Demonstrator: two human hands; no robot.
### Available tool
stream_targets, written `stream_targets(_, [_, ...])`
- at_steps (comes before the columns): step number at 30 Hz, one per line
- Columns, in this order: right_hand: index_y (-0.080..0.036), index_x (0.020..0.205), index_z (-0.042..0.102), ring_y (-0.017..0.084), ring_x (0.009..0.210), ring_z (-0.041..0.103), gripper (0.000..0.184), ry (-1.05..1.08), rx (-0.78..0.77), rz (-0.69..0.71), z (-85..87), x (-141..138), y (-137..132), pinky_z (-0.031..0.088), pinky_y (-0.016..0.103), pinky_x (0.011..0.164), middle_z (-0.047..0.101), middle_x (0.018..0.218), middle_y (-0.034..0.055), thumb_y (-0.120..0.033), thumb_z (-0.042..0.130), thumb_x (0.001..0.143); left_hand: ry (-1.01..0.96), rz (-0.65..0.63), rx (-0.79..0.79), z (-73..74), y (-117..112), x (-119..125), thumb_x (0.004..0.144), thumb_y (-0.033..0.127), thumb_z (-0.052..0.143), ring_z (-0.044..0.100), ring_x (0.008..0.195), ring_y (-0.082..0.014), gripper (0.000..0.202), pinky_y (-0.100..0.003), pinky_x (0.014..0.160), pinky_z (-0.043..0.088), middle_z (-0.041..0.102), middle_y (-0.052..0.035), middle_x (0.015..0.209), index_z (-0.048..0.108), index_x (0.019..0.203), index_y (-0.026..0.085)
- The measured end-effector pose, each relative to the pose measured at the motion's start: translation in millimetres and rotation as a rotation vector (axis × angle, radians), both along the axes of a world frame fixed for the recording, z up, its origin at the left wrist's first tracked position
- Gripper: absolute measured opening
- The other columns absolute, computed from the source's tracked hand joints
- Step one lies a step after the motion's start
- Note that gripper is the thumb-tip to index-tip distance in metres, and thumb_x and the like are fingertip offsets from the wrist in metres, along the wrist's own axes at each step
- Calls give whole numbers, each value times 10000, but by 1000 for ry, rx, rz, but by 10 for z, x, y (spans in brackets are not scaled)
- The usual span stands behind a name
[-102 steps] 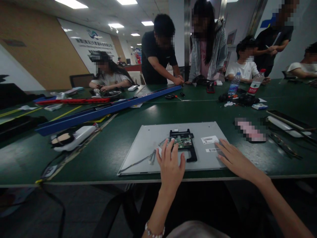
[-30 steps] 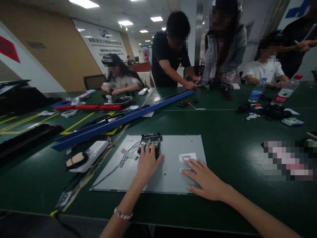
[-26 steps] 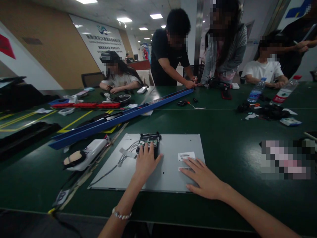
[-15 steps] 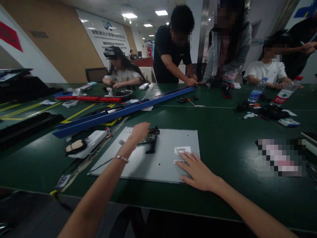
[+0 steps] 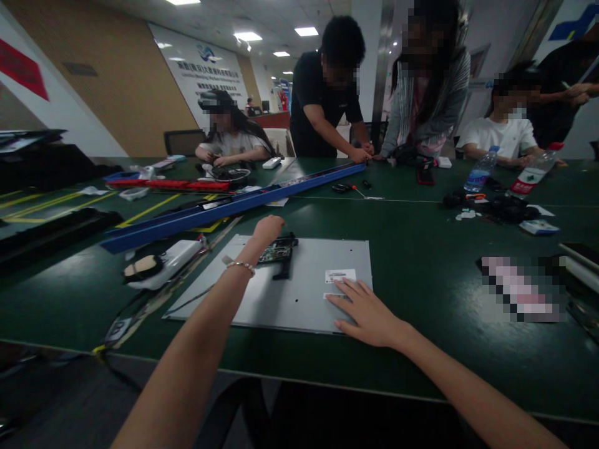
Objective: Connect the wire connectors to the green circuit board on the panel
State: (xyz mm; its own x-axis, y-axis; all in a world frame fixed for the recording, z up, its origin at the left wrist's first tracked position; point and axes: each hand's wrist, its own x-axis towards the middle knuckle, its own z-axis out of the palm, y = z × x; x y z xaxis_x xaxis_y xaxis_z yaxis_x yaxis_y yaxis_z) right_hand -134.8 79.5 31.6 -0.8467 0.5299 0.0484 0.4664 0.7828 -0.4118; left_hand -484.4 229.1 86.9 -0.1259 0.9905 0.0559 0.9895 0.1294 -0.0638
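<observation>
A flat grey metal panel (image 5: 318, 312) lies on the green table in front of me. On its far left part sits a green circuit board (image 5: 277, 252) with a black bracket (image 5: 282, 271) along its right side. Just past the board, at the panel's far edge, my left hand (image 5: 268, 231) is closed with the fingertips turned away. Whatever it grips is hidden behind the knuckles. My right hand (image 5: 367, 313) rests flat with fingers spread on the panel's right side, partly over a white label. Another white label (image 5: 340, 275) shows just above its fingers.
A long blue rail (image 5: 234, 209) crosses the table beyond the panel. To the left lie a white device (image 5: 171, 265) and a black tray-like part (image 5: 60, 234). Bottles (image 5: 482, 171) and tools (image 5: 346, 188) are farther off. A person in black (image 5: 322, 93) leans over the far side.
My left hand has risen slightly off the board and moved away from me, showing more of the circuit board. The right hand stays flat on the panel. The view has shifted a little.
</observation>
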Motion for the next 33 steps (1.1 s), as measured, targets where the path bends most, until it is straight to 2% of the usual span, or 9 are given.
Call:
stream_targets(4, [-283, 1488, 305, 260, 1460, 86, 607, 8, 9, -2, -12, 18, 3, 79, 488, 1167, 152, 1599, 41, -558, 367, 951, 3, 25, -73, -43, 17, 55, 828, 131, 449, 613, 1059, -249, 401, -299, 892, 452, 655, -166, 1189, 661, 1167, 110])
stream_targets(8, [-281, 1490, 304, 256, 1459, 99, 608, 11, 27, 0, -15, 36, 0, 82, 480, 1167, 151, 1599, 48, -563, 351, 953, 8, 63, -48, 52, -155, -68, 845, 132, 420, 581, 1134, -282, 487, -339, 908, 450, 575, -154, 1321, 559, 1312, 136])
stream_targets(11, [-279, 1492, 301, 257, 1459, 96, 611, 5, 36, 8, -19, 47, -6, 80, 472, 1168, 141, 1601, 46, -565, 345, 953, 28, 110, -5, 115, -438, -220, 862, 193, 418, 583, 1127, -310, 473, -372, 903, 453, 579, -186, 1302, 548, 1311, 114])
stream_targets(13, [-278, 1495, 295, 263, 1459, 96, 616, -3, 37, 14, -23, 56, -11, 78, 473, 1167, 130, 1602, 42, -564, 348, 952, 53, 143, -8, 101, -680, -311, 867, 266, 436, 596, 1099, -322, 465, -376, 884, 461, 603, -203, 1257, 558, 1284, 100])
stream_targets(19, [-272, 1495, 295, 269, 1457, 106, 614, -9, 50, 7, -35, 71, -33, 84, 472, 1167, 137, 1601, 44, -561, 335, 955, 56, 165, -166, -147, -1328, -406, 840, 464, 479, 626, 1013, -294, 560, -324, 805, 475, 651, -161, 1170, 508, 1306, 155])
stream_targets(23, [-264, 1492, 306, 271, 1456, 111, 611, -12, 66, 9, -34, 66, -47, 82, 472, 1168, 136, 1601, 51, -554, 339, 956, 138, 127, 17, -250, -1566, -278, 869, 426, 440, 568, 1118, -319, 494, -414, 923, 419, 619, -172, 1219, 533, 1263, 143])
stream_targets(26, [-266, 1492, 306, 268, 1456, 114, 609, -13, 60, 7, -25, 67, -56, 83, 468, 1170, 144, 1599, 52, -556, 334, 957, 208, 108, 130, -224, -1652, -158, 889, 305, 391, 550, 1142, -311, 380, -466, 1000, 341, 631, -171, 1191, 601, 1158, 138])
stream_targets(30, [-281, 1497, 290, 268, 1457, 108, 618, -18, 41, 8, -24, 77, -62, 83, 471, 1171, 126, 1602, 35, -573, 330, 954, 235, 81, 45, -121, -1609, -147, 869, 192, 354, 608, 1042, -302, 353, -424, 957, 370, 687, -171, 1055, 687, 963, 122])
stream_targets(33, [-291, 1499, 282, 260, 1458, 109, 623, -19, 39, 3, -39, 84, -61, 83, 470, 1172, 125, 1603, 26, -588, 320, 953, 156, 111, 4, -57, -1512, -264, 832, 226, 428, 628, 1000, -295, 323, -370, 894, 416, 707, -136, 1026, 710, 974, 157])
